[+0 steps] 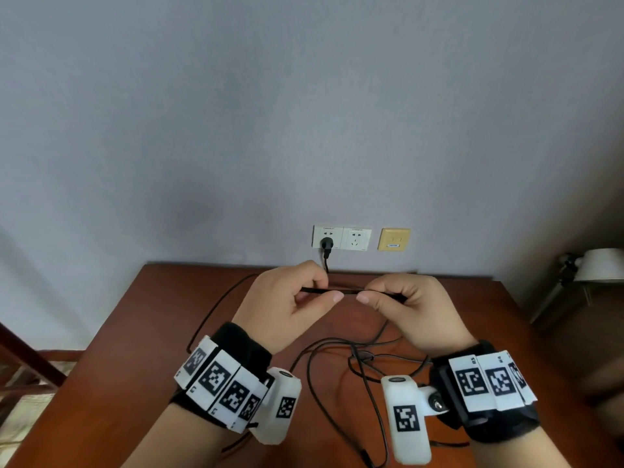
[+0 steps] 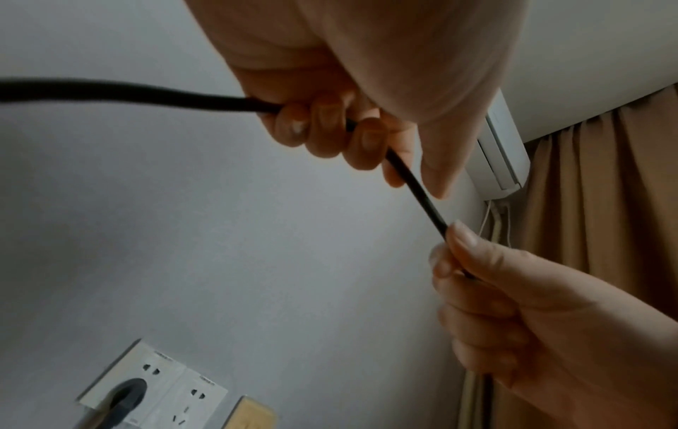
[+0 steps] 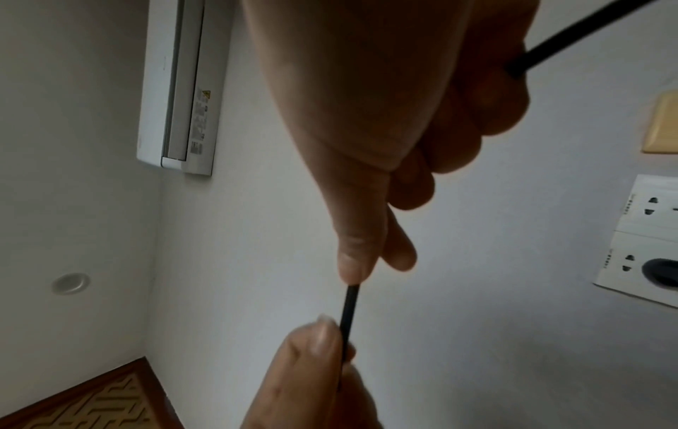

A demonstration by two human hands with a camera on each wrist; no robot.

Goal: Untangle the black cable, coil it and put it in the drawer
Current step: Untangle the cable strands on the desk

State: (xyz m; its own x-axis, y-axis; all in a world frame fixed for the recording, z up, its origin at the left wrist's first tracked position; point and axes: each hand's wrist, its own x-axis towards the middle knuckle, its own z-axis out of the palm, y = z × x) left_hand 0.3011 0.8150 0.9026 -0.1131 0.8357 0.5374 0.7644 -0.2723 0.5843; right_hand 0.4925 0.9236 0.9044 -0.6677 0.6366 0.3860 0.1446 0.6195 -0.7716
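1. The black cable is stretched as one short straight piece between the two hands, above the bench.
2. The left hand has its fingers curled round the cable, with the thumb pressing on it.
3. The right hand pinches the same piece between thumb and forefinger, the other fingers curled round it; the two thumb tips are close but do not touch.
4. The rest of the cable lies on the bench below the hands in several loose crossing loops, and one strand goes out to the left.
5. I count one cable and two hands; each wrist carries a band with black-and-white markers.
6. On the wall behind are two white sockets; a black plug sits in the left one. Beside them is one yellow plate.
7. A white lamp stands at the right edge.
8. The left wrist view shows an air conditioner and a brown curtain.
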